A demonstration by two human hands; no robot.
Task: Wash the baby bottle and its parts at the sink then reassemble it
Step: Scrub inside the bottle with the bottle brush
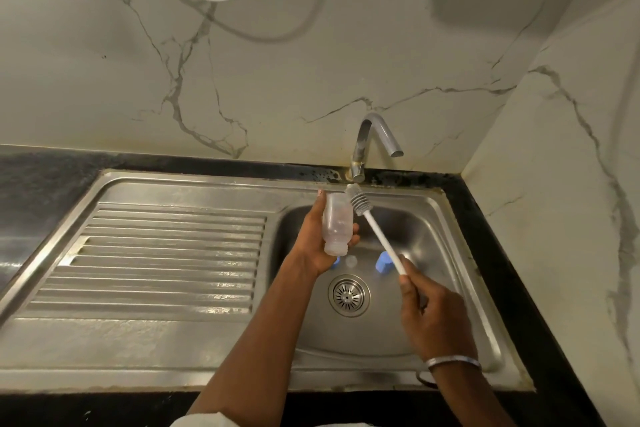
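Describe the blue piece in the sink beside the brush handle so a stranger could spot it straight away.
Find the steel basin under the tap; on its floor, just beyond the round drain, lie three small parts. The blue piece is the rightmost, beside the white brush handle. The middle part is clear, and the other blue part is mostly hidden behind the left hand.

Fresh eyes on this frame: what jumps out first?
Two hands over the sink basin: the left hand holds a clear baby bottle, and the right hand holds a white bottle brush by its handle end, with the head beside the bottle's far end, outside it. Below, blue bottle parts lie near the drain. The faucet shows no water.
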